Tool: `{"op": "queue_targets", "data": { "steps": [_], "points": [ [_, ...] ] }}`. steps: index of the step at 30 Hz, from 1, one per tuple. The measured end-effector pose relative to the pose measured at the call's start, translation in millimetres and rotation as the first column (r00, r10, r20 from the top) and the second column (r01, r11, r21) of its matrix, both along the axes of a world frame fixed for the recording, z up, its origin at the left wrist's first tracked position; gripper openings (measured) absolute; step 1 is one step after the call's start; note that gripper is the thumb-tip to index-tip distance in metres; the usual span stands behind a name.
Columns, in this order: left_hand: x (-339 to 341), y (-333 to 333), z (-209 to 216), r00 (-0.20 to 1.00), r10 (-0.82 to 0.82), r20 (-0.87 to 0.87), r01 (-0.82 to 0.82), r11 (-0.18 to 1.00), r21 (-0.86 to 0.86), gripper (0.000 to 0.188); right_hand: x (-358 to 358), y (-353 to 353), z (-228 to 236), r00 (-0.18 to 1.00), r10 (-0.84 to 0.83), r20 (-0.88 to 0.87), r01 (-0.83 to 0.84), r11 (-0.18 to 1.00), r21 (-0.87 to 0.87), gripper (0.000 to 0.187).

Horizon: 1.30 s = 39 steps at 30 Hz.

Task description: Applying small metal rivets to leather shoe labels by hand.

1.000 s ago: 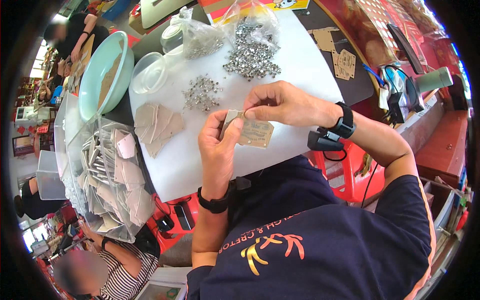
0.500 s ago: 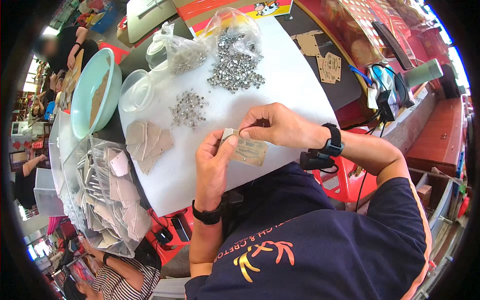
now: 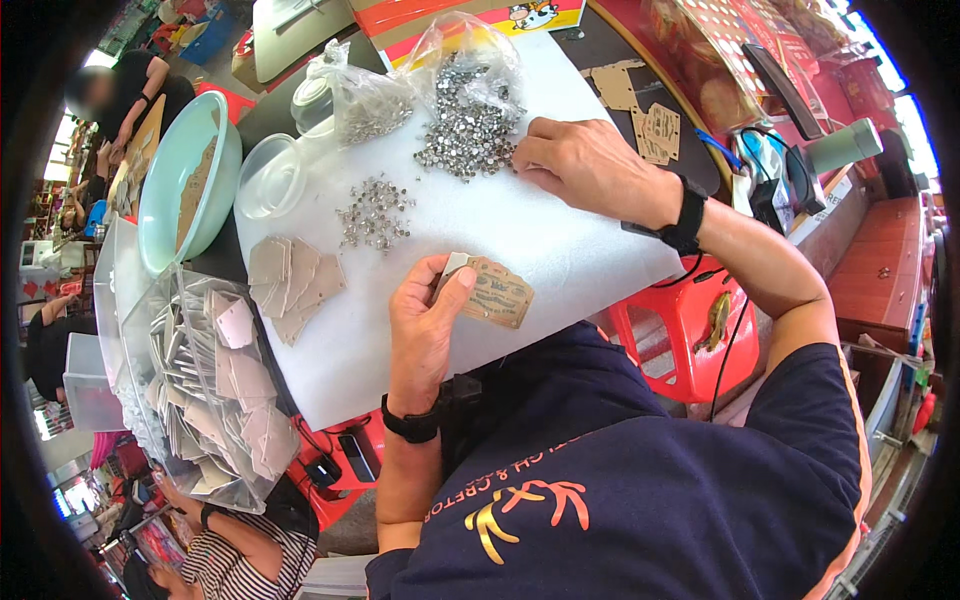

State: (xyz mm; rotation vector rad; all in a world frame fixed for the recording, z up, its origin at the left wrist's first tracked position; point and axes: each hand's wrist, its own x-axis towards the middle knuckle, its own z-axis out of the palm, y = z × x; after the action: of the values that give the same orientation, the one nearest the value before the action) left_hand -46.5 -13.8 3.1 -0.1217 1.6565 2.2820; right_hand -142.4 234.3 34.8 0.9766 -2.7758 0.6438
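My left hand [image 3: 424, 318] pinches a tan printed cardboard piece [image 3: 502, 296] between thumb and fingers, low over the white foam-like sheet [image 3: 590, 250]. A pale corner shows beside the thumb. My right hand [image 3: 592, 170] is at the right edge of a big heap of small shiny metal caps [image 3: 462, 135], its fingers curled together at the tips. Whatever they grip is too small or hidden to make out. A smaller group of metal pieces [image 3: 374, 214] lies left of that heap. Several plain cardboard pieces [image 3: 290, 285] overlap at the sheet's left side.
A clear bin [image 3: 180, 285] full of cardboard pieces stands at left, below a pale green basin [image 3: 226, 160]. Clear round tubs [image 3: 270, 182] and plastic bags [image 3: 365, 110] sit at the back left. Printed cardboard pieces [image 3: 657, 132] lie at far right, near a green cylinder [image 3: 845, 145].
My right hand has let go of the cardboard piece and moved away, up and right, to the heap of metal caps. My left hand still holds the piece in nearly the same place.
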Motion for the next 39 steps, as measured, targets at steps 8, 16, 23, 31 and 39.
{"op": "queue_targets", "data": {
  "steps": [8,16,23,31,39],
  "points": [
    [0.3,0.2,0.7,1.0,-0.007,0.004,0.007,0.999,0.034,0.018,-14.6,-1.6,-5.9,0.991,0.107,-0.082,-0.092,0.982,0.165,0.008],
    [-0.2,-0.5,1.2,1.0,-0.002,0.01,0.002,1.0,0.019,0.019,-24.0,-14.3,-10.2,0.97,0.154,-0.189,-0.106,0.964,0.243,0.012],
    [-0.1,4.3,4.3,0.997,0.073,-0.035,-0.071,0.996,0.05,0.019,3.5,-15.3,1.4,0.945,0.129,0.301,-0.178,0.974,0.14,0.012],
    [-5.6,6.6,12.0,0.983,0.116,-0.14,-0.117,0.993,0.005,0.018,14.6,-12.8,-8.6,0.988,0.109,0.112,-0.123,0.984,0.13,0.008],
    [-6.6,14.0,13.7,0.954,0.166,-0.249,-0.203,0.97,-0.135,0.015,28.1,-42.4,18.3,0.925,0.277,0.259,-0.133,0.878,-0.46,0.011]
  ]
}}
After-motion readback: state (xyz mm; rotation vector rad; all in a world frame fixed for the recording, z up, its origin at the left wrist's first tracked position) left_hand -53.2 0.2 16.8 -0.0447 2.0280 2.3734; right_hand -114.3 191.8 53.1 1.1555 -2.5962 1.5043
